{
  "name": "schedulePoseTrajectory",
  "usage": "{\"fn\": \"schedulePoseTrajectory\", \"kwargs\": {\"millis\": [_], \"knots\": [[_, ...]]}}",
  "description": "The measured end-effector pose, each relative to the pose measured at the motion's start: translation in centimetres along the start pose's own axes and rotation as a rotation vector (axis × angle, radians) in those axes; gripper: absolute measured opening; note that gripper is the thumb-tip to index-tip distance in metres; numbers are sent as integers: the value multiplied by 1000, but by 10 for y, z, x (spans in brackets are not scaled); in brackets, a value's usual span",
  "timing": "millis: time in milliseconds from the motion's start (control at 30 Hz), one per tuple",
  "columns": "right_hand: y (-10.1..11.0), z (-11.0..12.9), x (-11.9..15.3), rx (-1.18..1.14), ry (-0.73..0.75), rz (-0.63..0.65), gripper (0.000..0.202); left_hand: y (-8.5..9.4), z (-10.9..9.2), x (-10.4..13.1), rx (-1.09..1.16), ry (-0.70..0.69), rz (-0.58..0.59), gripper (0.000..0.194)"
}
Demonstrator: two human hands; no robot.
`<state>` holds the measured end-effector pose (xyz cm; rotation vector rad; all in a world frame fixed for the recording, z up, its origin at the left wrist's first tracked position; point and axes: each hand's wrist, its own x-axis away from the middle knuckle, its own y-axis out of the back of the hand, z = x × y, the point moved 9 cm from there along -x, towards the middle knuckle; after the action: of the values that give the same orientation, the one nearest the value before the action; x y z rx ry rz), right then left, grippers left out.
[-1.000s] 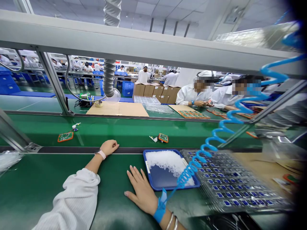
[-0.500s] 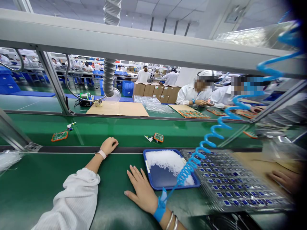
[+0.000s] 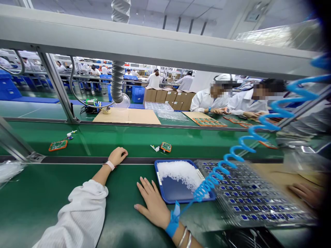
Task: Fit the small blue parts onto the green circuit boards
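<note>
My left hand (image 3: 118, 156) rests at the dark edge strip of the bench, its fingers loosely curled together and nothing visible in them. Flat on the green bench top (image 3: 124, 206) lies my right hand (image 3: 153, 203), fingers spread, holding nothing. Just beyond its fingertips is a blue tray (image 3: 165, 198) with a heap of small white pieces (image 3: 178, 172). Past the strip, on the green belt, an orange-edged circuit board (image 3: 166, 147) lies beside a small white part (image 3: 156, 148). Another such board (image 3: 58, 145) is at the far left with its white part (image 3: 70, 134).
Right of the tray are clear plastic trays (image 3: 248, 193) filled with dark blue-faced parts. A coiled blue cord (image 3: 240, 148) runs from my right wristband across the view. A co-worker's hand (image 3: 305, 191) shows at the right edge. A metal frame beam (image 3: 155, 48) crosses above.
The boards and white parts on the belt have shifted a little to the left. The coiled blue cord has swung to the right. Both my hands stay where they were.
</note>
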<state>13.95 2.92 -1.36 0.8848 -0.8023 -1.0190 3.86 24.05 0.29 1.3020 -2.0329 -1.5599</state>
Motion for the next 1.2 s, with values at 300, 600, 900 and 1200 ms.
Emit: {"fn": "schedulePoseTrajectory", "kwargs": {"millis": [300, 600, 900, 1200], "knots": [[0, 1, 2, -2, 8, -12, 71, -2, 1, -1, 0, -6, 4, 21], [-2, -1, 1, 5, -3, 4, 71, 5, -9, 0, 13, -6, -19, 19], [-3, 0, 2, 2, 10, -12, 71, -29, -86, -45, 1, 32, -56, 22], [-4, -1, 0, 17, 4, -20, 75, -63, -123, -83, -99, 149, -86, 59]]}}
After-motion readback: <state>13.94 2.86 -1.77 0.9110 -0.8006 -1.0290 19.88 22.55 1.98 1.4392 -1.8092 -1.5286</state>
